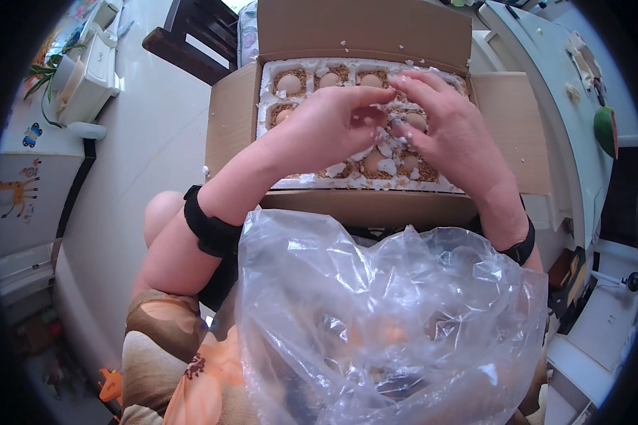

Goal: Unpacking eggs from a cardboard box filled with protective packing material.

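Observation:
My left hand (pixel 326 127) hovers over the middle of a white foam egg tray (pixel 443 186), thumb apart from its curled fingers. Facing it, my right hand (pixel 461 134) has its fingers bent and apart, with flecks of white foam by the fingertips of both. I cannot make out anything held. Brown eggs (pixel 288 83) sit in compartments bedded with yellowish grains, partly hidden by my hands and scattered broken foam (pixel 386 166). The tray lies in an open cardboard box (pixel 364 28).
A large clear plastic bag (pixel 390 326) covers my lap, below the box. A dark wooden chair (pixel 170 39) stands behind the box at the left. A white cabinet (pixel 88 78) with a plant is on the left; a light tabletop (pixel 574 177) runs along the right.

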The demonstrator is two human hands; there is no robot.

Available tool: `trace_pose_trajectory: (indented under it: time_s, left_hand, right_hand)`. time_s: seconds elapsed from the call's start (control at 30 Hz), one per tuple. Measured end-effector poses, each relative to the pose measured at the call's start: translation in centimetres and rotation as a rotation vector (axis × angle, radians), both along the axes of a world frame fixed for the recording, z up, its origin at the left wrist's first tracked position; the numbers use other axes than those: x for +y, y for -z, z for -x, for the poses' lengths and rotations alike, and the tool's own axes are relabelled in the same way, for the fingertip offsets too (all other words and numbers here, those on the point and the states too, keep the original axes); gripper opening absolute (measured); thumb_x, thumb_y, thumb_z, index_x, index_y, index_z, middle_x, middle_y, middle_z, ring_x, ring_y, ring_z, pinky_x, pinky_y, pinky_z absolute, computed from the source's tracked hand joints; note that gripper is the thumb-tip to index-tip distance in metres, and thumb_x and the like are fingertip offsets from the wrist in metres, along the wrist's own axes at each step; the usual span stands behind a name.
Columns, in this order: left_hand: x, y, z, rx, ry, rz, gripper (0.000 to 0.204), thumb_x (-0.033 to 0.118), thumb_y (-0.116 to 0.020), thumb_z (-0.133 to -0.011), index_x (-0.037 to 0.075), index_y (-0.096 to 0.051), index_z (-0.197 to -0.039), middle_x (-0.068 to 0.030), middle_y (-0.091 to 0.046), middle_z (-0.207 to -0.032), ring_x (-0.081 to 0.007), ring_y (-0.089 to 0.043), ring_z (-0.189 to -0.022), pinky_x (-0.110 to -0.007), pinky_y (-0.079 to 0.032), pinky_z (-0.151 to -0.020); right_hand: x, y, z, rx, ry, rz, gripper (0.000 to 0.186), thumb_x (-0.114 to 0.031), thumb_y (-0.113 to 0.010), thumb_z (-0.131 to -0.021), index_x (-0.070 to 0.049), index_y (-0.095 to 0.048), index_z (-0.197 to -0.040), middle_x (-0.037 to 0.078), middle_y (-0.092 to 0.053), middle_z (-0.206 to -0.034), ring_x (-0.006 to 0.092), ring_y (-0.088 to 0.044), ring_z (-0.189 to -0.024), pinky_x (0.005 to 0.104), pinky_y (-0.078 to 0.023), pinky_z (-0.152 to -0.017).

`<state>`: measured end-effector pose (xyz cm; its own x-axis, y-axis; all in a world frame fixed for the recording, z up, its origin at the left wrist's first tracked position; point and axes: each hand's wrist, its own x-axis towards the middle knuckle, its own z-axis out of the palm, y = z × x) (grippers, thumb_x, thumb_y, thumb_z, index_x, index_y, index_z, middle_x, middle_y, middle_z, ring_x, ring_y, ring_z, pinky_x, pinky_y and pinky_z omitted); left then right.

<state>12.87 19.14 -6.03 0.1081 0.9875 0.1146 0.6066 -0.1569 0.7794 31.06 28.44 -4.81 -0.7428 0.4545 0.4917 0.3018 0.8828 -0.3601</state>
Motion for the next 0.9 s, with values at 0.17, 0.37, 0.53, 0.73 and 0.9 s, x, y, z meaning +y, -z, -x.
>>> trace_pose_trajectory:
  time_s: [0.17,0.37,0.53,0.73,0.9]
  left_hand:
    - [0.5,-0.3,-0.5,-0.495,0.113,0.203,0.031,0.005,-0.06,-0.096,-0.005,-0.06,-0.126,-0.0104,-0.066,-0.12,-0.0138,-0.062,-0.109,-0.028,-0.05,-0.096]
    - [1.5,-0.6,0.0,-0.027,-0.199,-0.173,0.032,0.002,-0.071,-0.087,0.002,-0.067,-0.119,-0.0082,-0.071,-0.104,-0.0093,-0.065,-0.093,-0.023,-0.055,-0.075]
    - [2.0,-0.9,-2.0,0.045,-0.106,-0.248,0.044,0.0,-0.069,-0.085,0.005,-0.061,-0.128,-0.0097,-0.069,-0.106,-0.0143,-0.066,-0.087,-0.029,-0.058,-0.08]
    - [1.1,-1.1,-1.6,-0.026,-0.018,-0.407,0.046,0.005,-0.07,-0.085,0.008,-0.061,-0.13,-0.0095,-0.073,-0.102,-0.0196,-0.07,-0.095,-0.032,-0.055,-0.074]
    - [-1.0,-1.3,0.8,0.298,-0.11,-0.209,0.044,0.008,-0.07,-0.085,0.017,-0.065,-0.128,-0.0051,-0.075,-0.099,-0.02,-0.069,-0.096,-0.033,-0.055,-0.08]
  right_hand:
    - [0.8,-0.3,1.5,-0.205,-0.115,0.211,0.019,-0.01,-0.069,-0.078,-0.006,-0.069,-0.097,0.017,-0.067,-0.084,0.0353,-0.066,-0.085,0.0444,-0.053,-0.075]
    - [2.0,-1.1,-0.9,-0.185,0.048,0.606,0.019,-0.013,-0.068,-0.082,-0.002,-0.071,-0.098,0.019,-0.069,-0.091,0.0342,-0.067,-0.082,0.0413,-0.053,-0.076]
    - [0.3,-3.4,1.4,-0.33,-0.091,0.457,0.021,-0.015,-0.071,-0.078,-0.004,-0.073,-0.095,0.019,-0.069,-0.088,0.0337,-0.068,-0.083,0.0392,-0.054,-0.077]
    - [3.0,-0.6,-0.9,-0.161,0.098,0.472,0.019,-0.017,-0.071,-0.081,-0.007,-0.075,-0.096,0.016,-0.07,-0.089,0.0323,-0.068,-0.081,0.0388,-0.053,-0.076]
    - [2.0,-2.7,-2.1,-0.217,0.18,0.406,0.026,-0.008,-0.067,-0.084,-0.008,-0.071,-0.11,0.014,-0.071,-0.095,0.0274,-0.068,-0.081,0.0361,-0.054,-0.075]
